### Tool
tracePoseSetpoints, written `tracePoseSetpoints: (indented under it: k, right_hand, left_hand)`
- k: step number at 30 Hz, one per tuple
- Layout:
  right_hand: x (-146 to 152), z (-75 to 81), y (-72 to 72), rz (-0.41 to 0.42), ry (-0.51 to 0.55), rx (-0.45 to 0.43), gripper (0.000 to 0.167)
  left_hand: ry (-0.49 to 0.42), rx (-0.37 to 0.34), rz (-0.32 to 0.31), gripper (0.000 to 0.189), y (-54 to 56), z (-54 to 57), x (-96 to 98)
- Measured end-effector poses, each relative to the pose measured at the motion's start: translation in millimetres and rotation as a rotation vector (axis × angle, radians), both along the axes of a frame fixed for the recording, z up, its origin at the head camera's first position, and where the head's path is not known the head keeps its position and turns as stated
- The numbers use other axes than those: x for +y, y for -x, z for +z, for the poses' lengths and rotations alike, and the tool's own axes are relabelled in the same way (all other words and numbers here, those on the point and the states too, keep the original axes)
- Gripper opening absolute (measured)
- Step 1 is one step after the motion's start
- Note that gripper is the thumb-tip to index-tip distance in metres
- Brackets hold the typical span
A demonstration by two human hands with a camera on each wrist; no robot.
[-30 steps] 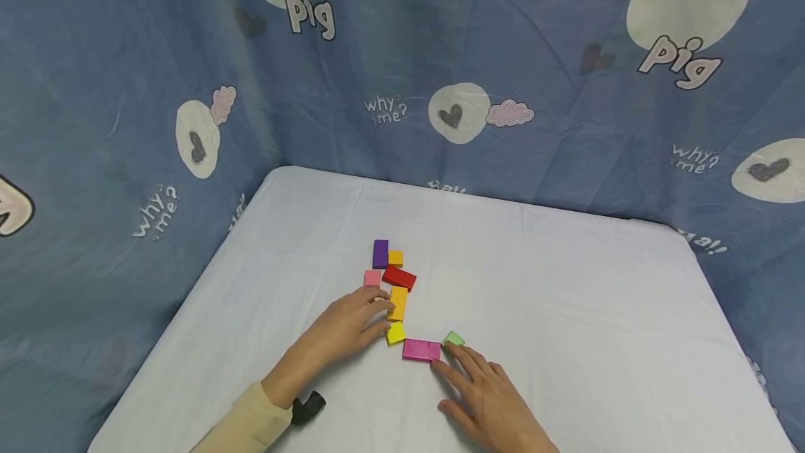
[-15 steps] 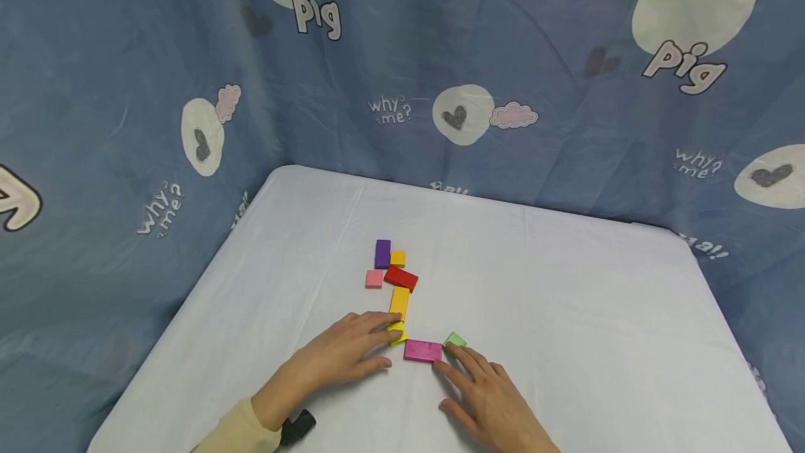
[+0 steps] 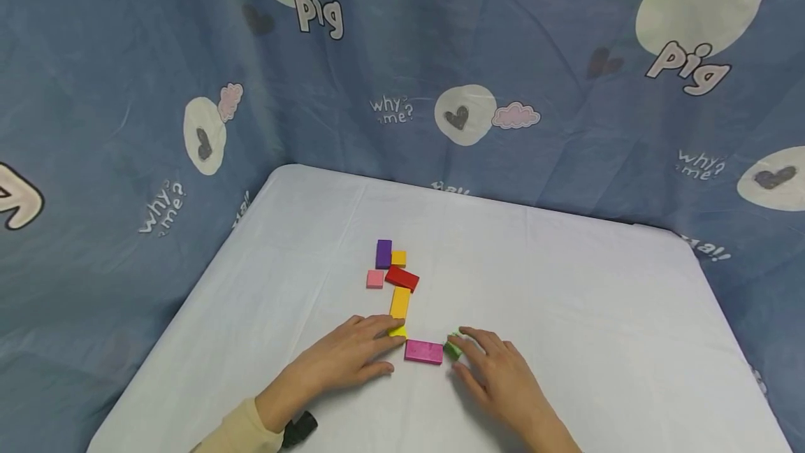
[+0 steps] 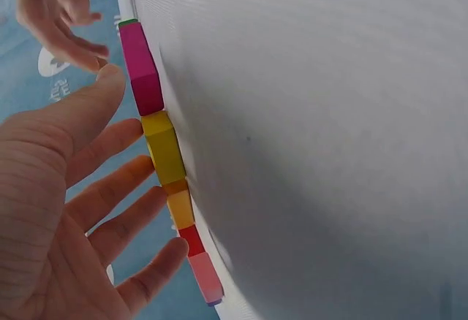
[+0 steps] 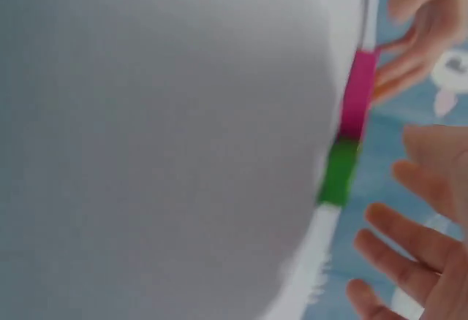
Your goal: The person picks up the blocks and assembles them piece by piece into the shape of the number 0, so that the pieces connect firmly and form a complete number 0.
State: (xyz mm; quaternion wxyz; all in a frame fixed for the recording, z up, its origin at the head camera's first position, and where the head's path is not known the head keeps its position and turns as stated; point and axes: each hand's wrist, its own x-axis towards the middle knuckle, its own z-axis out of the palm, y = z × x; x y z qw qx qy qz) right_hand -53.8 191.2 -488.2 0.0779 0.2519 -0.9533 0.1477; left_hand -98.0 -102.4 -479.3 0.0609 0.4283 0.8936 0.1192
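Note:
My left hand (image 3: 352,351) reaches in from the left with extended fingers, its fingertips on the small yellow block (image 3: 397,332) and partly covering it. In the left wrist view, the fingers spread along the row and the thumb points toward the magenta block (image 4: 142,71). My right hand (image 3: 503,379) hovers at the small green block (image 3: 453,349), with relaxed fingers over its far side and the thumb near the magenta block's right end. Seen from the right wrist, the fingers stand apart from the green block (image 5: 339,172), which adjoins the magenta one.
Beyond the yellow block, the chain continues with an orange-yellow block (image 3: 400,302) and a tilted red block (image 3: 402,278). Farther back are a pink block (image 3: 374,279), a small orange block (image 3: 399,259) and a purple block (image 3: 383,254). A white cloth (image 3: 597,313) covers the table, before a blue curtain (image 3: 352,145).
My left hand has moved nearer, from beside the orange-yellow block to the yellow block. My right hand has shifted from beside the magenta block's end to over the green block, which looks slightly turned.

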Motion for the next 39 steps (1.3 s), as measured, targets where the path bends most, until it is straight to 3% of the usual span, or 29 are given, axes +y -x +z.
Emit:
tracePoseSetpoints:
  k: [2,8,13,23,31,39]
  right_hand:
    - [6,-2.7,13.9,-0.017,0.074,-0.026,0.036]
    - [20,-8.5,56.1,0.003,0.327,-0.245,0.030]
    - [22,-11.7,82.7,0.054,0.391,-0.310,0.030]
    - [9,-8.1,125.0,0.065,0.383,-0.433,0.032]
    - [-13,-4.8,140.3,0.127,0.299,-0.448,0.036]
    - [-40,-3.9,154.5,0.096,0.247,-0.453,0.032]
  left_hand:
    - [0.002,-0.002,0.001,0.047,-0.1,-0.8,0.2]
    - [0.003,0.001,0.003,0.046,0.2,-1.4,0.2]
    - [0.000,0.019,-0.008,0.045,2.1,0.5,1.6]
    - [0.003,0.013,-0.006,0.043,4.0,-0.6,2.1]
    - [-0.024,0.023,-0.014,0.042,4.3,-0.9,0.8]
    - [-0.024,-0.009,0.003,0.041,4.6,-1.0,0.6]
